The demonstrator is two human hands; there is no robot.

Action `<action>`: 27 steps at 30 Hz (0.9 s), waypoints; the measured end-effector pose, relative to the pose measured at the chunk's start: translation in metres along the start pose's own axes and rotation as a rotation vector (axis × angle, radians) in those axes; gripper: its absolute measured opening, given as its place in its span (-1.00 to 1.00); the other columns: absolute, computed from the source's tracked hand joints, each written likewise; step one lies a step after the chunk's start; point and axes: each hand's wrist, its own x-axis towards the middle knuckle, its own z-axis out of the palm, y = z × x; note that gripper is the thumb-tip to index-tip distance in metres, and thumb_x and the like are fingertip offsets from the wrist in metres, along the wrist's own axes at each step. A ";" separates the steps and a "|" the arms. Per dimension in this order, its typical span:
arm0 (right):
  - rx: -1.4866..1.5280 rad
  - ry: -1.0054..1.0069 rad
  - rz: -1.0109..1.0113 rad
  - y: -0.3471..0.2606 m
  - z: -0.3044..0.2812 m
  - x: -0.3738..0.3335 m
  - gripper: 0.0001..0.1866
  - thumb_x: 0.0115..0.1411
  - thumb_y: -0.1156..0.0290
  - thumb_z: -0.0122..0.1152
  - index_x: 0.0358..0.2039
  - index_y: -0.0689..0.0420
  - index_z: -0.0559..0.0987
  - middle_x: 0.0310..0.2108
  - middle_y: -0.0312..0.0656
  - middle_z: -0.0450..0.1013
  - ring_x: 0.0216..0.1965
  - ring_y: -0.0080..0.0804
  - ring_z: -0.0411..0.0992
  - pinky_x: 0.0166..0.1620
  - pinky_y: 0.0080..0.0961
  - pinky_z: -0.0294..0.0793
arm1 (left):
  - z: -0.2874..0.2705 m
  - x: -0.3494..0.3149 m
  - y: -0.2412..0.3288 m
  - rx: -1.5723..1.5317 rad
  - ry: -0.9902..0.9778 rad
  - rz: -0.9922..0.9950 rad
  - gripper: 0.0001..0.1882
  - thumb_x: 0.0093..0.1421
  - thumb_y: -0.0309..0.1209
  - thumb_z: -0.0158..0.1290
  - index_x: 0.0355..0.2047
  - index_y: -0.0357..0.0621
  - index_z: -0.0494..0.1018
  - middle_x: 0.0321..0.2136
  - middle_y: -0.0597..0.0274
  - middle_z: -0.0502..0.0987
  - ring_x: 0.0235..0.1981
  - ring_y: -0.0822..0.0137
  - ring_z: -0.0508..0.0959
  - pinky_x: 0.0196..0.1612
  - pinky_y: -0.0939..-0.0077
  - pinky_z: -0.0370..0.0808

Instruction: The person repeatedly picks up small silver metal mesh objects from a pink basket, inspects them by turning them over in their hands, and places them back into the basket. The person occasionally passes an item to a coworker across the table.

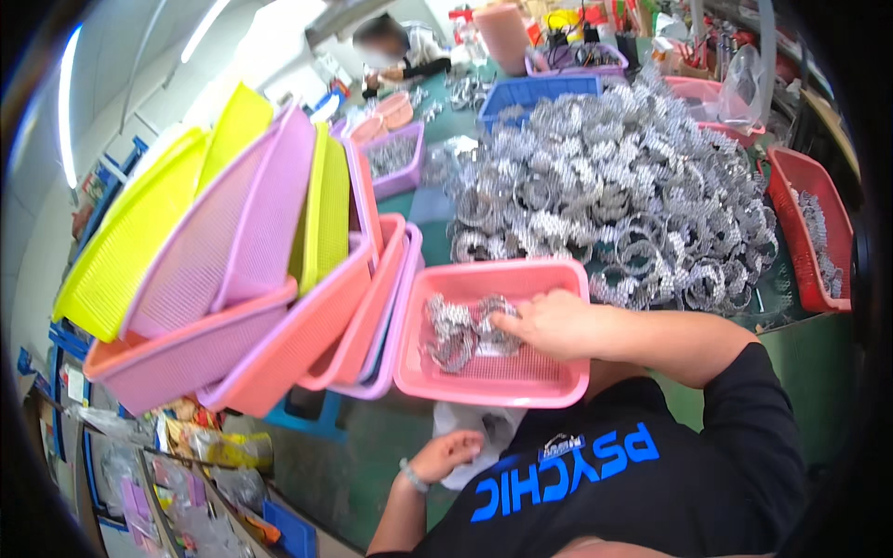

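In front of me a pink plastic basket (493, 396) holds several silver metal link bands (453, 337), which look like watch bands. My right hand (553, 324) reaches over its right side, fingers bent around a watch band (495, 314) that the hand partly hides. Below the basket, my left hand (448, 456) is curled beside a white plastic bag (462, 420); whether anything is in its fingers is hidden. A bracelet circles that wrist.
A large heap of silver bands (614, 186) covers the table beyond. Leaning stacks of coloured baskets (270, 242) crowd the left. A red basket (807, 232) with bands is at the right edge, a blue basket (539, 90) behind the heap. Another person (405, 56) sits at the far end.
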 end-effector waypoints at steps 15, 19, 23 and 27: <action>0.215 0.207 0.057 0.004 -0.005 -0.022 -0.35 -0.09 0.45 0.10 0.11 0.14 0.23 -0.40 -0.05 0.43 -0.33 -0.10 0.41 -0.23 -0.22 0.34 | 0.029 0.054 0.169 1.217 0.574 0.752 -0.35 -0.06 -0.29 0.16 0.04 -0.21 0.21 -0.19 0.02 0.41 -0.10 0.07 0.39 0.03 0.21 0.22; 0.000 0.188 0.062 0.006 -0.004 -0.030 -0.35 -0.08 0.43 0.13 0.10 0.10 0.25 -0.40 -0.12 0.44 -0.30 -0.17 0.42 -0.21 -0.27 0.31 | 0.024 0.071 0.171 1.410 0.471 0.393 -0.42 -0.04 -0.28 0.13 0.01 -0.08 0.25 -0.21 0.10 0.43 -0.11 0.11 0.41 -0.02 0.19 0.22; -0.089 0.001 0.083 0.010 -0.011 -0.029 -0.37 -0.07 0.39 0.10 0.10 0.11 0.26 -0.40 -0.14 0.46 -0.35 -0.19 0.44 -0.23 -0.33 0.33 | 0.005 0.081 0.161 1.371 0.530 0.478 -0.63 -0.02 -0.45 0.00 -0.13 -0.10 0.38 -0.35 0.08 0.50 -0.23 0.07 0.47 -0.13 0.18 0.30; -0.022 -0.086 0.097 0.012 -0.015 -0.018 -0.35 -0.07 0.37 0.11 0.11 0.11 0.24 -0.38 -0.11 0.46 -0.41 -0.16 0.46 -0.28 -0.29 0.39 | 0.001 0.082 0.159 1.324 0.558 0.535 -0.77 -0.01 -0.48 -0.06 -0.28 -0.07 0.40 -0.40 0.10 0.51 -0.32 0.08 0.50 -0.20 0.20 0.34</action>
